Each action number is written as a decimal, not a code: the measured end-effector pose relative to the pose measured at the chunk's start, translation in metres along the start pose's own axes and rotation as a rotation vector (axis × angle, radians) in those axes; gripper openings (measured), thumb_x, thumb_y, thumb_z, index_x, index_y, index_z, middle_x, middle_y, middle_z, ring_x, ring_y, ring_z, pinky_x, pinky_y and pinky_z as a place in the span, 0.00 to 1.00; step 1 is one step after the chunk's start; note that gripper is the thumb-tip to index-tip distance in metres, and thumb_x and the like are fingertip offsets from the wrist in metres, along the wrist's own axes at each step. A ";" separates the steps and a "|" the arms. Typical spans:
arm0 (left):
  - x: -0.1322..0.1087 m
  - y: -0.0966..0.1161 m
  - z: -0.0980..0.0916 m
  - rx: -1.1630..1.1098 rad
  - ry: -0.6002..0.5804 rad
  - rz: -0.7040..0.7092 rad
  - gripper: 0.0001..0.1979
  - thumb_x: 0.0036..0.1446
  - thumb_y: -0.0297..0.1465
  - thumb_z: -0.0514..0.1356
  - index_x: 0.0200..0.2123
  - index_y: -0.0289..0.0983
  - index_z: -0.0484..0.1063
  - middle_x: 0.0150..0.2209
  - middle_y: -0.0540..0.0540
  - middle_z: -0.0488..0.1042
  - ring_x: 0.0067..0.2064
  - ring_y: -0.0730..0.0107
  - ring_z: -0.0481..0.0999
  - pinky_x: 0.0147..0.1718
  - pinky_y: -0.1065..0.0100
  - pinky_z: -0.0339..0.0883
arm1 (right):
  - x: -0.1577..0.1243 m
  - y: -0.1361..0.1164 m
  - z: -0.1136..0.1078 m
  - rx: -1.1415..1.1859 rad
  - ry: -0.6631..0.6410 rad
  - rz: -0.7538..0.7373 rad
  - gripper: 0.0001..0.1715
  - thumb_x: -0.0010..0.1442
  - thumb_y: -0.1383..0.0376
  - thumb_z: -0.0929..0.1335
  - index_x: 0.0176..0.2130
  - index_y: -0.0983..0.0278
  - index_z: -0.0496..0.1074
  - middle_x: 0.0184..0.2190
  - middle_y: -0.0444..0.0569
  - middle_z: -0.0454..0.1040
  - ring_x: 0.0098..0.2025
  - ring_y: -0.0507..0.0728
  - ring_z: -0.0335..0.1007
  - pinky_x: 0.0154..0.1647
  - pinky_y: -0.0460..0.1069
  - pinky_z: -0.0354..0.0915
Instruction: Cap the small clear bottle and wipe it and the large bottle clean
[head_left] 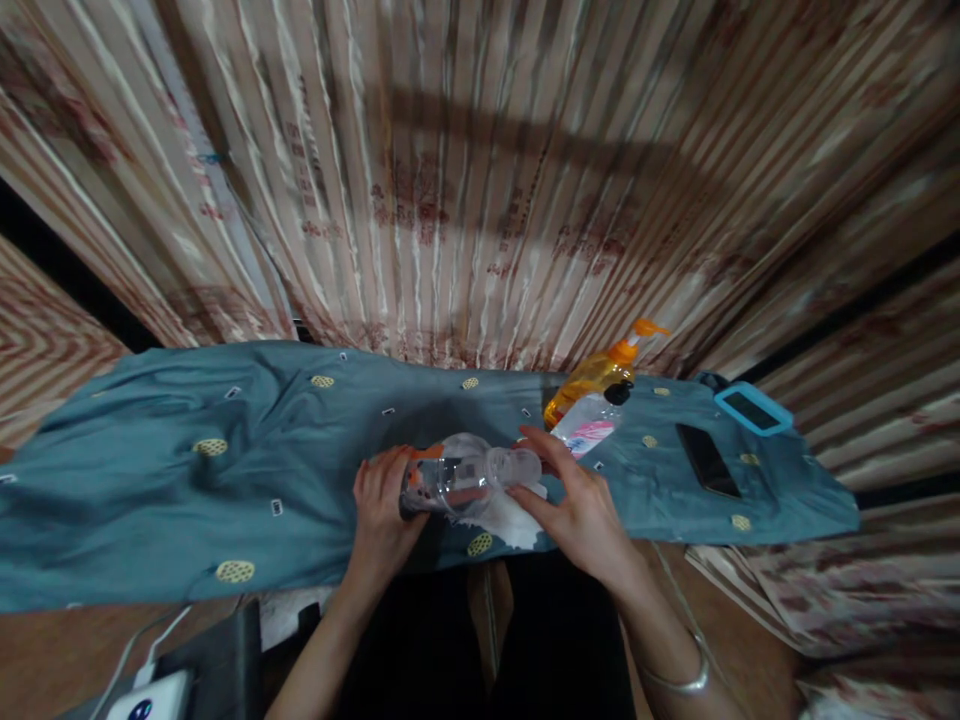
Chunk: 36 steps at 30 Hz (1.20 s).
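There were 3 bottles: 1 clear bottle (457, 480), 1 orange pump bottle (592, 378), 1 white-labelled bottle (589, 425); 2 phones (706, 460) (752, 408); 1 tissue (510, 520).

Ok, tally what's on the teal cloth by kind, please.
Bottles: 3 — clear bottle held by left hand and right hand, orange pump bottle, pink-label bottle
Phones: 2 — black phone, blue-cased phone
White tissue: 1
Total: 6

Dim, warm indoor light leaves the striped curtain (480, 180) crossed by broad soft shadows from 9 to 2 o'clock, the frame bows strongly toward its edges, corners smear with blur, and the dark gap at 6 o'clock is perhaps underexposed.
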<state>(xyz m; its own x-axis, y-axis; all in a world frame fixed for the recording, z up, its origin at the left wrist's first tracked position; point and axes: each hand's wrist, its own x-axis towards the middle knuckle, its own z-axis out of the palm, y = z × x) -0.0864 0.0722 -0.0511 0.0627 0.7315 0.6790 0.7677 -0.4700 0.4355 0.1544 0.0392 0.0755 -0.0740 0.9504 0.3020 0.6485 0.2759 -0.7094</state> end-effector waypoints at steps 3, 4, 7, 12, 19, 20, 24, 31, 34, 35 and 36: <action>-0.002 0.001 -0.005 0.045 -0.038 0.041 0.27 0.61 0.36 0.59 0.62 0.37 0.62 0.57 0.36 0.74 0.59 0.48 0.72 0.65 0.47 0.54 | -0.004 -0.006 -0.013 -0.060 -0.062 -0.069 0.32 0.60 0.62 0.72 0.62 0.59 0.65 0.51 0.47 0.80 0.47 0.55 0.80 0.49 0.50 0.74; -0.002 0.001 -0.006 0.051 -0.052 0.049 0.27 0.61 0.36 0.60 0.62 0.37 0.62 0.57 0.35 0.74 0.59 0.48 0.72 0.65 0.47 0.53 | -0.005 -0.008 -0.017 -0.079 -0.076 -0.094 0.31 0.61 0.61 0.72 0.61 0.59 0.65 0.51 0.48 0.80 0.46 0.55 0.80 0.47 0.49 0.74; -0.002 0.003 -0.009 0.059 -0.085 0.059 0.27 0.60 0.34 0.59 0.62 0.37 0.61 0.58 0.35 0.73 0.60 0.48 0.71 0.66 0.48 0.49 | -0.005 -0.012 -0.025 -0.131 -0.107 -0.175 0.26 0.61 0.60 0.72 0.57 0.62 0.67 0.47 0.49 0.81 0.42 0.53 0.81 0.44 0.47 0.74; -0.002 0.006 -0.009 0.058 -0.123 0.060 0.28 0.60 0.32 0.60 0.63 0.37 0.61 0.59 0.35 0.73 0.61 0.49 0.70 0.67 0.48 0.47 | 0.000 -0.012 -0.031 -0.186 -0.151 -0.323 0.18 0.64 0.60 0.70 0.52 0.65 0.71 0.44 0.51 0.81 0.43 0.54 0.80 0.46 0.46 0.73; -0.002 0.005 -0.007 0.060 -0.116 0.061 0.28 0.58 0.33 0.60 0.61 0.37 0.63 0.58 0.34 0.73 0.61 0.48 0.70 0.66 0.49 0.48 | 0.001 -0.014 -0.028 -0.194 -0.205 -0.342 0.20 0.67 0.56 0.66 0.52 0.67 0.72 0.45 0.53 0.80 0.44 0.54 0.79 0.48 0.47 0.71; -0.002 0.006 -0.007 0.062 -0.116 0.059 0.28 0.58 0.33 0.60 0.61 0.37 0.64 0.58 0.35 0.73 0.61 0.48 0.70 0.66 0.49 0.49 | 0.001 -0.014 -0.027 -0.189 -0.211 -0.324 0.21 0.68 0.55 0.66 0.52 0.67 0.72 0.45 0.53 0.80 0.44 0.54 0.79 0.47 0.47 0.71; -0.002 0.008 -0.006 0.068 -0.120 0.050 0.28 0.57 0.32 0.60 0.61 0.37 0.65 0.58 0.35 0.74 0.60 0.48 0.70 0.65 0.49 0.49 | 0.003 -0.008 -0.023 -0.182 -0.238 -0.186 0.25 0.68 0.49 0.64 0.50 0.66 0.73 0.34 0.49 0.80 0.33 0.53 0.77 0.35 0.47 0.69; -0.002 0.010 -0.008 0.133 -0.110 0.101 0.28 0.55 0.25 0.60 0.61 0.37 0.65 0.57 0.35 0.74 0.60 0.49 0.71 0.65 0.48 0.49 | -0.002 0.006 -0.017 -0.151 -0.294 0.026 0.24 0.69 0.48 0.62 0.42 0.64 0.73 0.23 0.42 0.73 0.24 0.51 0.71 0.26 0.46 0.62; -0.001 0.011 -0.010 0.145 -0.121 0.101 0.29 0.56 0.25 0.60 0.61 0.38 0.64 0.57 0.35 0.74 0.60 0.49 0.71 0.64 0.48 0.50 | -0.009 0.006 -0.020 -0.126 -0.293 0.006 0.29 0.65 0.49 0.67 0.58 0.62 0.69 0.42 0.51 0.80 0.39 0.56 0.78 0.42 0.51 0.70; -0.001 0.011 -0.010 0.148 -0.123 0.098 0.29 0.56 0.25 0.60 0.61 0.38 0.64 0.57 0.35 0.74 0.60 0.49 0.71 0.64 0.48 0.50 | -0.011 0.006 -0.021 -0.113 -0.298 -0.008 0.30 0.65 0.50 0.67 0.60 0.62 0.67 0.48 0.53 0.79 0.44 0.57 0.77 0.47 0.53 0.70; -0.001 0.011 -0.010 0.151 -0.121 0.096 0.28 0.56 0.25 0.60 0.61 0.38 0.64 0.57 0.35 0.74 0.60 0.49 0.71 0.64 0.48 0.50 | -0.012 0.007 -0.021 -0.101 -0.304 -0.020 0.28 0.66 0.52 0.67 0.59 0.62 0.68 0.51 0.54 0.78 0.47 0.57 0.77 0.51 0.54 0.69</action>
<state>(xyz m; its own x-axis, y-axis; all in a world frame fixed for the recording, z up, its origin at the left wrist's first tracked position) -0.0844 0.0611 -0.0411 0.2092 0.7455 0.6328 0.8410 -0.4673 0.2726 0.1760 0.0263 0.0806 -0.3008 0.9484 0.1002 0.7152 0.2938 -0.6342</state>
